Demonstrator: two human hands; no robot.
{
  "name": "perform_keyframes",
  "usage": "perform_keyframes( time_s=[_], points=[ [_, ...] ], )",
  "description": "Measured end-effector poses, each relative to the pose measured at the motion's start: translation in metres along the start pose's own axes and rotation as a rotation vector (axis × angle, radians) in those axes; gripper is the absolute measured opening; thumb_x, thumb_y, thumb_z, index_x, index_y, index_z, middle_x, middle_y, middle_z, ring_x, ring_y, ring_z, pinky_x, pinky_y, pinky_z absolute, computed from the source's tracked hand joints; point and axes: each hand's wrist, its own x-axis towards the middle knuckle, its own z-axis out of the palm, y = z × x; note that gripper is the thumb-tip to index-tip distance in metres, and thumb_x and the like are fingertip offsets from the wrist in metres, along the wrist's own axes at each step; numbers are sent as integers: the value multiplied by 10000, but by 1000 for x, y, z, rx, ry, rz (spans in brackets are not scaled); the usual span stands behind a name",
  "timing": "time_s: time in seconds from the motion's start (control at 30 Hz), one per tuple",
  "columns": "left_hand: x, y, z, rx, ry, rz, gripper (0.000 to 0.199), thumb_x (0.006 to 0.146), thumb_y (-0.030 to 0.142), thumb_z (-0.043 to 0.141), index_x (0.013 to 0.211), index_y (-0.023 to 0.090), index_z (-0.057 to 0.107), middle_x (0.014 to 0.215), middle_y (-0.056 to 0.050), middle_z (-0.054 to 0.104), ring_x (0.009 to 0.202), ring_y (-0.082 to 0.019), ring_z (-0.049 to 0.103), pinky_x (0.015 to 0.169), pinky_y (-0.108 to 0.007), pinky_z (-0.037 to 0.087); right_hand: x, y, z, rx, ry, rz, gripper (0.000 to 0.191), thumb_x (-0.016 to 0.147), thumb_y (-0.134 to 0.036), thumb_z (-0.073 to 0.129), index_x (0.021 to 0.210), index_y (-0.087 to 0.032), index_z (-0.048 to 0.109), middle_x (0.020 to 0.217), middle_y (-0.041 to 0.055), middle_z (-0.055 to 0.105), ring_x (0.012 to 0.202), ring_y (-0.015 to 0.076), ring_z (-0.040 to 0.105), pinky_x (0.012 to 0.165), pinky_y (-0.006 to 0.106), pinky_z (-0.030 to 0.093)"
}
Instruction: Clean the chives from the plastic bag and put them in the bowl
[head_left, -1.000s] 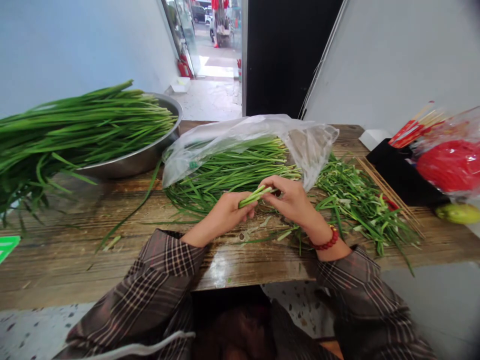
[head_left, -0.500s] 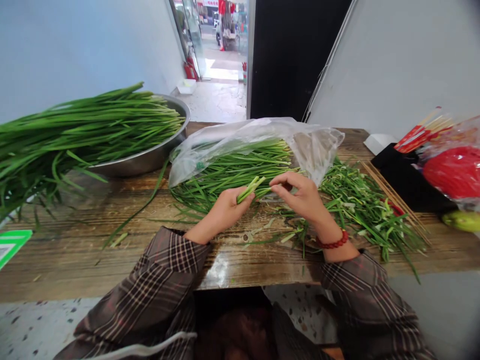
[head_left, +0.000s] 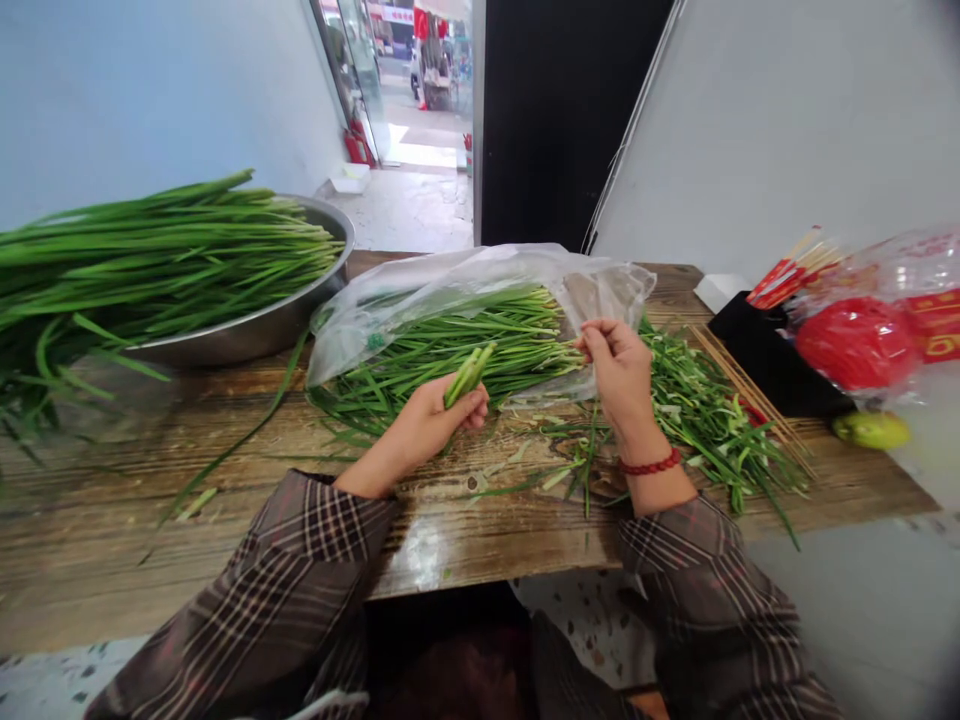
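My left hand [head_left: 439, 420] is closed around a small bunch of green stalks [head_left: 469, 374], their pale ends pointing up. My right hand [head_left: 616, 370], with a red bracelet at the wrist, has its fingers pinched at the pale ends of a pile of long green chives [head_left: 480, 335]. What it pinches is too small to make out. A clear plastic bag [head_left: 450, 268] partly covers that pile. Right of my right hand lies a heap of loose, tangled trimmings [head_left: 705, 410], and more scraps [head_left: 570, 465] lie nearer me on the wooden table [head_left: 300, 530].
A metal basin [head_left: 341, 235] at the left holds a large bundle of chives [head_left: 172, 255]. At the right are thin sticks [head_left: 750, 400], a black box [head_left: 795, 375] with red-wrapped chopsticks, a red plastic-wrapped item [head_left: 859, 340] and a yellow-green fruit [head_left: 871, 430].
My right hand has moved up and away from my left hand to the pile's stalk ends. My left hand still holds the small bunch. The view has shifted slightly right.
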Motion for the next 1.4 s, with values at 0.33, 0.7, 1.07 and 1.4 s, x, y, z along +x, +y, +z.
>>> perform_keyframes(
  time_s=[0.33,0.7,1.07,1.4],
  points=[
    [-10,4,-15,547,592,372,231,878,346,557,988,175,666,870,-47,694,754,-165,637,704,-263,493,12,42,8,-573,-258,-345,382,957,-297,424,1288,-184,577,1317,124,612,1253,247,522,1099,464,371],
    [-7,-7,-13,629,511,472,278,925,279,503,1106,162,679,1065,-83,726,963,-193,673,867,-282,509,5,13,18,-271,-131,-272,144,890,-317,583,895,-216,685,1019,73,706,994,214,639,887,386,506],
    [-3,0,-6,510,373,525,274,964,300,448,1100,169,648,1134,-96,683,1074,-200,616,955,-336,462,-21,-26,21,193,-485,-13,120,867,-311,631,918,-228,701,852,8,726,778,148,682,749,297,550],
    [0,-11,-6,751,186,208,160,877,267,461,764,185,539,705,-14,570,656,-159,514,615,-262,374,2,-3,4,210,84,106,289,894,-459,554,831,-190,639,655,-18,629,580,95,561,567,217,450]
  ],
)
